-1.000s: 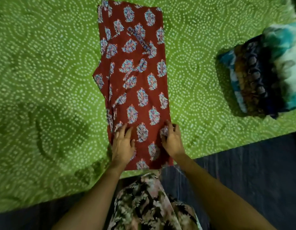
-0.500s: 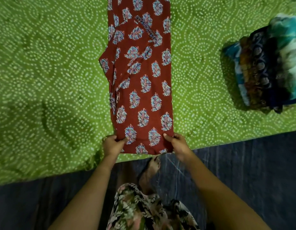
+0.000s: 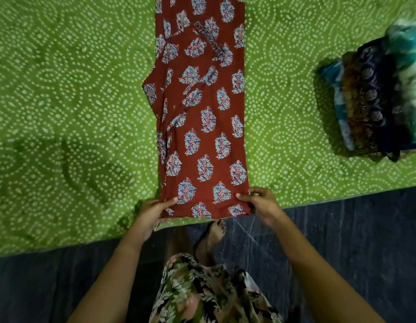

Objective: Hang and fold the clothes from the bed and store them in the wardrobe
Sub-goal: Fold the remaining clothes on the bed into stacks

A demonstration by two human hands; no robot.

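Red garment [image 3: 202, 113] hem in both hands [image 3: 151, 215] [image 3: 260, 203]

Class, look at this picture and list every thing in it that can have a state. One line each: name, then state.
red printed garment: folded into a long strip, flat on the bed, near end held.
left grip: pinches the garment's near left corner.
right grip: pinches the garment's near right corner.
pile of clothes: folded, stacked on the bed, untouched.
green bedsheet: spread out, lightly creased.
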